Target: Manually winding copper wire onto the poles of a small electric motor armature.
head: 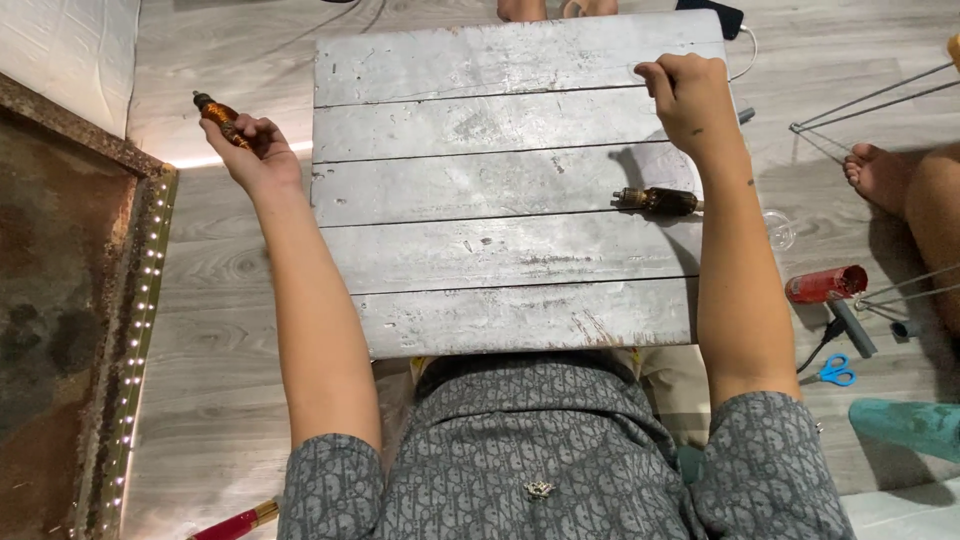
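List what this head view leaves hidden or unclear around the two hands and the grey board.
- Right hand: closed at the board's far corner; whatever it pinches is too small to tell.
- Motor armature in the left hand: lower end covered by the fingers.
- Second armature on the board: right end hidden behind the right forearm.
- Board's near edge: what supports it is hidden by the person's torso.

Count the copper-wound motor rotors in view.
2. One rotor is held in the left hand, off the board's left edge. The other rotor lies on the metal board, beside the right forearm. None seems hidden.
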